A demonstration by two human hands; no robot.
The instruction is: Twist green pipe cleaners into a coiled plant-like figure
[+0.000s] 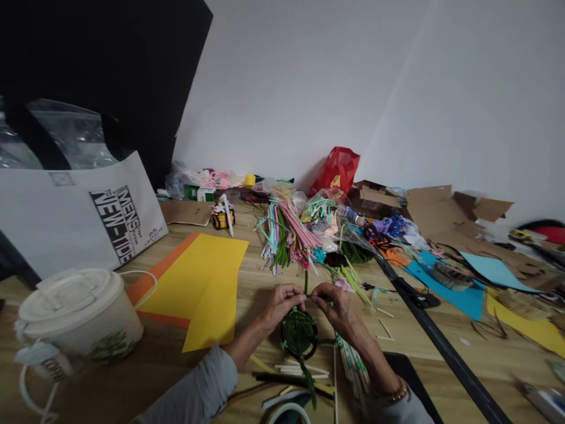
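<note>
A round, dark green piece [299,333] lies on the wooden table in front of me, with green strips sticking out upward, to the right and toward me. My left hand [285,303] is at its upper left edge, thumb and fingers pinched at the base of the upright green strip [306,282]. From the right, my right hand [334,303] pinches close to the same strip. Whatever thin piece runs between the fingertips is too small to make out. White sticks [304,370] and dark strips lie just below the round piece.
Bundles of coloured pipe cleaners [291,232] lie ahead. Yellow sheets [198,282] and a white lidded bucket [82,312] are at the left. A black bar [441,333] crosses the right side, near blue paper [459,294]. A red bag [336,171] stands at the back.
</note>
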